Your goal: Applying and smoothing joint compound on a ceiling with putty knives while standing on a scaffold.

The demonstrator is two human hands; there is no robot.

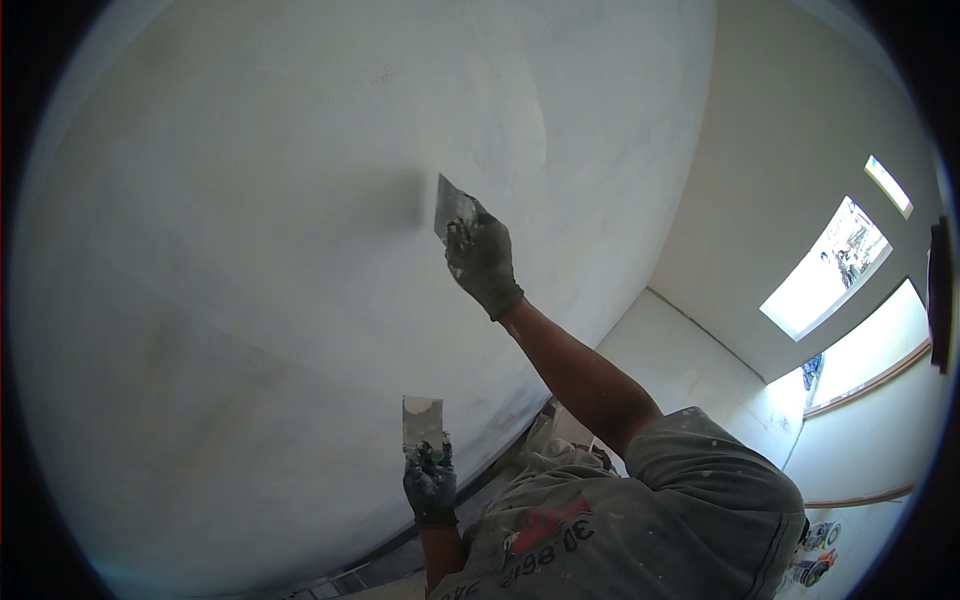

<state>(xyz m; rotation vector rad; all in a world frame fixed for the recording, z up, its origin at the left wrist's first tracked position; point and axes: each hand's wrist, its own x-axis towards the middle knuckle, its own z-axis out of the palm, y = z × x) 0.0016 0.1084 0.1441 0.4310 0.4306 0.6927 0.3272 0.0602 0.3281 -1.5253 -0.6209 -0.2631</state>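
In my right hand [487, 262], in a dark, plaster-smeared glove, is a putty knife [447, 203]. Its flat metal blade stands close to a large pale plastered wall [250, 200] and throws a soft shadow to the left; whether the edge touches cannot be told. Lower down, my left hand [430, 490] wears a similar glove crusted with white compound. Its fingers wrap round the handle of a second putty knife [422, 420], whose blade points up and carries pale compound. Both handles are mostly hidden by the fingers.
To the right, another wall has a bright window opening [830, 265] and a smaller slot [888, 186] above it. A larger bright opening [870, 350] lies below. Several small objects [818, 555] sit at the lower right. A dark strip [490, 465] follows the plastered wall's lower edge.
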